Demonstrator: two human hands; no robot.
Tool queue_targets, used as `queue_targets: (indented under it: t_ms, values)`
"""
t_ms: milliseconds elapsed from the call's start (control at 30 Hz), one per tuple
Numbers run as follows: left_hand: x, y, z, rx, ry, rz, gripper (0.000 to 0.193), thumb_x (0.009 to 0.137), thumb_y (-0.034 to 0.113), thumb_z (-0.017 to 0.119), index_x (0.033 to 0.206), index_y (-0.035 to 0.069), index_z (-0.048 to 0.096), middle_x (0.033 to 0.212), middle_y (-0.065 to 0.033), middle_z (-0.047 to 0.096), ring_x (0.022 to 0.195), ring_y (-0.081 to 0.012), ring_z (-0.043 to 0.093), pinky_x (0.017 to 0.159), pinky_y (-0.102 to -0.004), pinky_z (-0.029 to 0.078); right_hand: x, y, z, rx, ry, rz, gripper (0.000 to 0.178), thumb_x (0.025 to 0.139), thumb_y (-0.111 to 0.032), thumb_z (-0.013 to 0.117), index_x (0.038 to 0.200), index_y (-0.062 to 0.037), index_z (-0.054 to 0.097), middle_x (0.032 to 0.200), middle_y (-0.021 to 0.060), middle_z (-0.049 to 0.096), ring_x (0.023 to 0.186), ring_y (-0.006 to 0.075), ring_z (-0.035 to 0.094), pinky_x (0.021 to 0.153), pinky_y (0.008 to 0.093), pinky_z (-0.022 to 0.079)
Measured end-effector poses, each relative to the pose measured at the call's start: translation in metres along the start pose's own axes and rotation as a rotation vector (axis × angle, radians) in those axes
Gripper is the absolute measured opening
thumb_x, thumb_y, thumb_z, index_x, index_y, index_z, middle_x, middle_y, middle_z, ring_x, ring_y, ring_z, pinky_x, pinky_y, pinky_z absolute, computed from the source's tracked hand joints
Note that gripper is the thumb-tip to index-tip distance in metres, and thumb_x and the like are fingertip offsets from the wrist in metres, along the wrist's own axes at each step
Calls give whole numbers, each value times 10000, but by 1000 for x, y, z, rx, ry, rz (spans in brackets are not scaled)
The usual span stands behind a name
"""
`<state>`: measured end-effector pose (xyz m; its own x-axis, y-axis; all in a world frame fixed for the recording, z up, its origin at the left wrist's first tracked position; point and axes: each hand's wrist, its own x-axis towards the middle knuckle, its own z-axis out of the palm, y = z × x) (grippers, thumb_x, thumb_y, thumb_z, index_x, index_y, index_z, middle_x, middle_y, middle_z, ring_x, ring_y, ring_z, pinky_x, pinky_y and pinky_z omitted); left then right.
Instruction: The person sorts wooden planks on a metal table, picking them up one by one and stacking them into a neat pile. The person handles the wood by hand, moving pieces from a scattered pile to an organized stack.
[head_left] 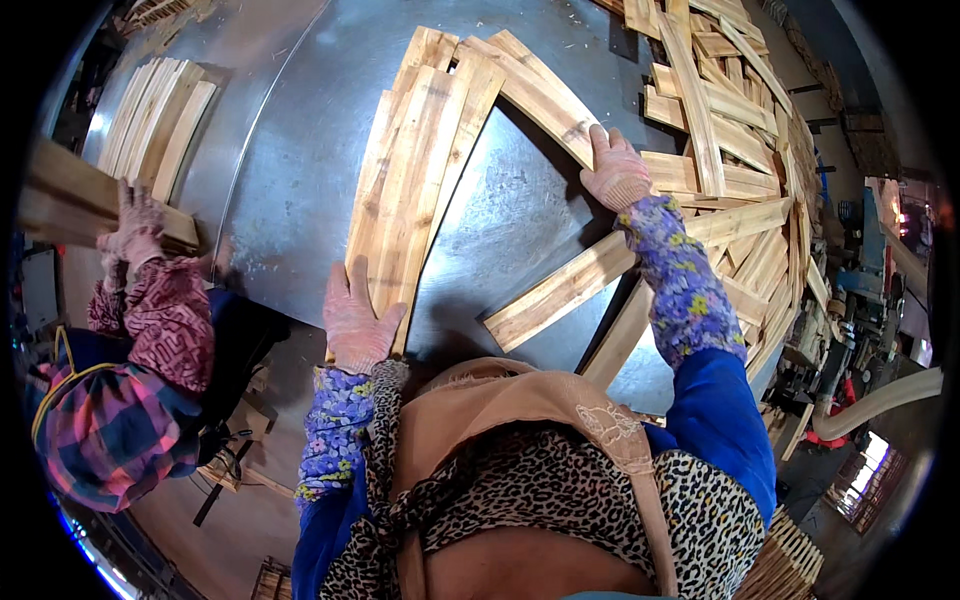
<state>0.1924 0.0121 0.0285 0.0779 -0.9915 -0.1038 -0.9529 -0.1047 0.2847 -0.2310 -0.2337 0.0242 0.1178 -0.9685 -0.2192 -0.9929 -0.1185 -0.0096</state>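
Table (300, 150): metal-topped; loose board pile (700, 110) at right.
Slanting board (540, 105): ahead and to the left of the right hand (613, 172); long axis runs from the board row's far end toward that hand, the nearer one.
Board row (420, 170): long axis points away from the person; left hand (358, 318) at its near end.
Right grip: fingers touch the slanting board's near end; cannot tell whether clamped.
Left grip: thumb and fingers apart, resting on the boards.
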Motion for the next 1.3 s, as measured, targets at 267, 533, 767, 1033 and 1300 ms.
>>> queue_targets:
  t_ms: [267,533,767,1033,1300]
  values:
    - [29,-59,-13,-1062,-370,-377,1111,756,280,980,1622,-77,382,1394,-251,698,1293,-351,684,1153,-417,520,-57,-87,-4,574,-351,136,803,935,-367,694,1620,-64,404,1325,306,674,1221,445,698,1062,491,561]
    - [13,-69,29,-1054,-282,-184,1025,752,179,963,1606,-33,436,1450,-233,659,1299,-356,674,1133,-458,531,-127,-162,137,2264,-729,313,377,980,-129,729,1323,12,664,1154,141,746,936,250,734,830,406,604]
    - [20,-61,37,-1196,-290,-63,876,902,125,768,1655,-25,349,1388,-220,671,1249,-330,686,1048,-447,594,-137,-141,157,1289,-138,137,370,1016,-231,670,1335,-44,698,1223,166,733,1249,347,655,1090,452,520]
    - [8,61,17,113,-241,-107,1207,703,616,886,1632,-12,440,1426,-338,570,1214,-487,633,1066,-533,544,-154,-8,89,1145,194,264,457,976,-309,705,1299,15,687,1133,179,744,1067,321,712,958,448,587]
    - [-13,91,40,-97,-243,-16,1096,694,457,898,1645,92,492,1572,-352,459,1322,-530,593,1093,-558,530,-43,107,86,143,125,-237,367,863,-357,776,1125,-102,806,1255,255,710,1195,447,657,1027,534,533]
